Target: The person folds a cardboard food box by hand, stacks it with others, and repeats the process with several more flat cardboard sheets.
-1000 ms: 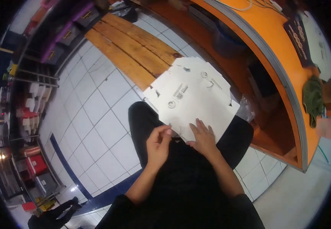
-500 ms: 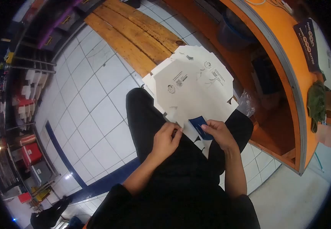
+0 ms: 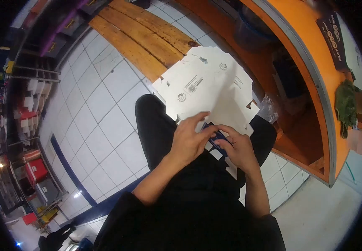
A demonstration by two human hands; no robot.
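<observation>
A small dark blue card (image 3: 221, 142) is in my right hand (image 3: 242, 151), gripped between thumb and fingers. My left hand (image 3: 188, 141) reaches in from the other side. Its thumb touches the card near the right fingertips, while its index finger stretches out apart over the cardboard. Flat white cardboard box blanks (image 3: 214, 90) with printed logos and cut flaps lie across my lap beneath both hands. Part of the card is covered by my fingers.
A wooden bench (image 3: 143, 35) extends ahead past the cardboard. To the right stands an orange counter (image 3: 302, 25) with a dark bucket (image 3: 252, 31) under it and a clear plastic bag (image 3: 268, 109) near my knee. Shelves (image 3: 36, 71) line the left, beyond white floor tiles (image 3: 114, 119).
My left hand has moved right and forward from the cardboard edge to the blue card. The card has turned and is now more covered by fingers.
</observation>
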